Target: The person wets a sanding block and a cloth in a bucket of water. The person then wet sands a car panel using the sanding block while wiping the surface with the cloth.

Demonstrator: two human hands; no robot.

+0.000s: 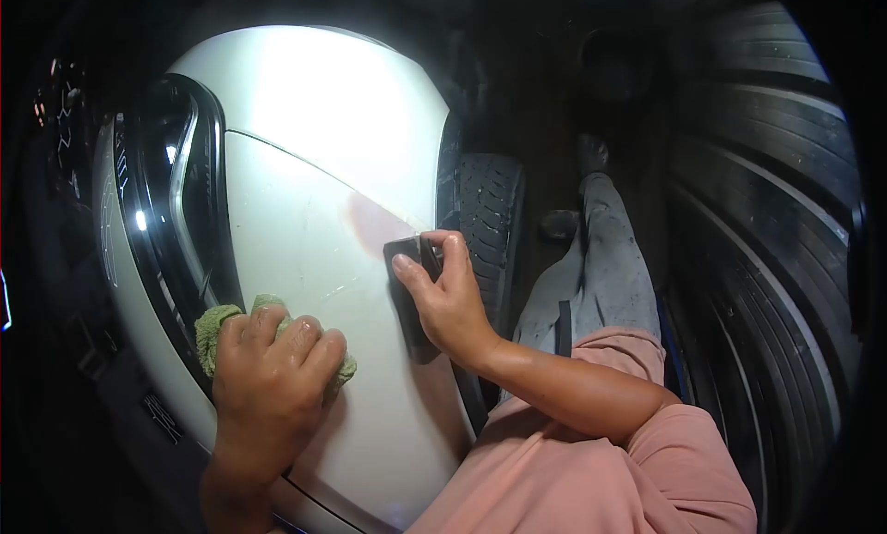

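A green cloth is bunched under my left hand, whose fingers curl over it on the white car panel, beside the dark headlight. My right hand grips a dark flat block between thumb and fingers, near the panel's wheel-side edge. The block's lower part lies in shadow, and whether its whole face touches the panel cannot be made out. Just above the block, a pinkish dull patch shows on the paint beside the panel seam. Wet-looking streaks mark the paint between my hands.
The dark headlight curves along the panel's left side. A tyre stands right of the panel. My legs in grey trousers are beyond it. A ribbed metal shutter runs along the right.
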